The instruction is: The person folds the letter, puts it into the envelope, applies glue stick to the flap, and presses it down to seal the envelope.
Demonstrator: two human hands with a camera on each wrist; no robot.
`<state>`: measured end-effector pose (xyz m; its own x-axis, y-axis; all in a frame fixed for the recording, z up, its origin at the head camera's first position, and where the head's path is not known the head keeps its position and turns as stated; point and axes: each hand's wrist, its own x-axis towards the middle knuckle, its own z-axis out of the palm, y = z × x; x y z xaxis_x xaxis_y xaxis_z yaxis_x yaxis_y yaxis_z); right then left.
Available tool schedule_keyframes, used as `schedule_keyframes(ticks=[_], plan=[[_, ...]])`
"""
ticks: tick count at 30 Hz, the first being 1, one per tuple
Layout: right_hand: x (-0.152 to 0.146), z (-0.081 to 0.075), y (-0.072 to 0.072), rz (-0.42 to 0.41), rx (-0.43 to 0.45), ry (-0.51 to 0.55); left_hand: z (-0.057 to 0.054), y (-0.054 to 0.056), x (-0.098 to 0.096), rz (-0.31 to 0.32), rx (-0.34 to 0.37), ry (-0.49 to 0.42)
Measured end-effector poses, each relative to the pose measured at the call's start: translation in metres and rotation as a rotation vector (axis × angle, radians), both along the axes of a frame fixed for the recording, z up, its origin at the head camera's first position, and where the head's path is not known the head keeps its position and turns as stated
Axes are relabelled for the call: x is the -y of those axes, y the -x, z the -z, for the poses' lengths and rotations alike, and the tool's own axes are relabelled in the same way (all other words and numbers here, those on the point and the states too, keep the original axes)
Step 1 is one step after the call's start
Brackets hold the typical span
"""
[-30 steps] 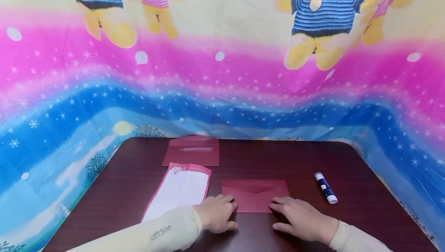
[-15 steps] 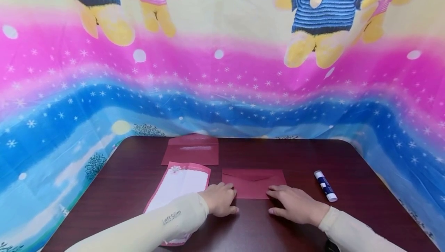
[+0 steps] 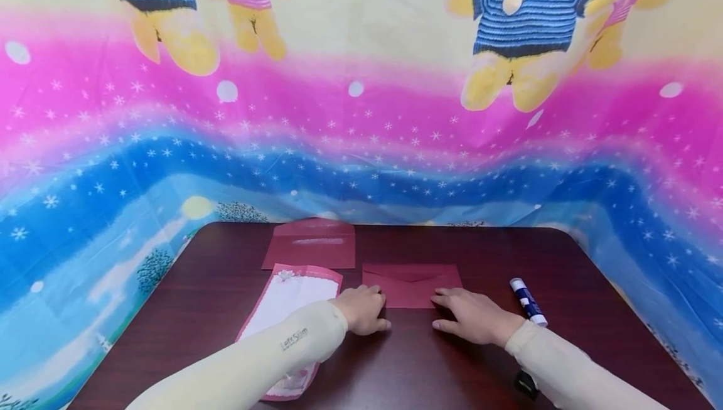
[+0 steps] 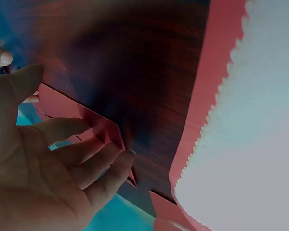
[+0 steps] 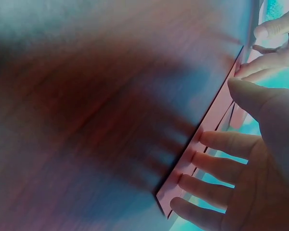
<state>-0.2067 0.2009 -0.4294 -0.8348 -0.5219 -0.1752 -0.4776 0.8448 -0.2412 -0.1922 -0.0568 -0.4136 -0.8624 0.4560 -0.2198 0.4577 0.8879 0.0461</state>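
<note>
A dark red envelope (image 3: 415,285) lies flat on the table with its flap folded down along the far side. My left hand (image 3: 361,311) rests its fingertips on the envelope's left end, thumb apart from it. At the opposite end my right hand (image 3: 479,316) touches the paper with spread, fairly straight fingers. In the left wrist view the left fingers (image 4: 103,178) lie over the envelope (image 4: 62,102). The right wrist view has several right fingertips (image 5: 185,180) pressing on the envelope (image 5: 214,113). Neither hand is curled round anything.
A white letter sheet (image 3: 302,300) with a red border lies left, partly under my left sleeve. Behind it is a second red envelope (image 3: 310,256), flap open, with a whitish streak. A glue stick (image 3: 528,302) lies right. A printed cloth (image 3: 361,146) hangs behind the table (image 3: 407,372).
Both hands have slid the envelope away from me, toward the table's far edge. The letter sheet, second envelope and glue stick stay in place.
</note>
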Motion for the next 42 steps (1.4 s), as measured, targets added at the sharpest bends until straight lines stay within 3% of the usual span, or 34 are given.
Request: schedule_keyframes(ticks=[18, 28, 42], plan=[[0.006, 0.002, 0.024, 0.019, -0.049, 0.003, 0.002, 0.024, 0.002, -0.074, 0.022, -0.063], [0.009, 0.005, 0.047, 0.019, -0.064, 0.006, 0.006, 0.042, 0.002, -0.118, 0.01, -0.047], [0.013, 0.007, 0.063, 0.034, -0.036, -0.008, 0.009, 0.051, -0.002, -0.194, 0.053, -0.063]])
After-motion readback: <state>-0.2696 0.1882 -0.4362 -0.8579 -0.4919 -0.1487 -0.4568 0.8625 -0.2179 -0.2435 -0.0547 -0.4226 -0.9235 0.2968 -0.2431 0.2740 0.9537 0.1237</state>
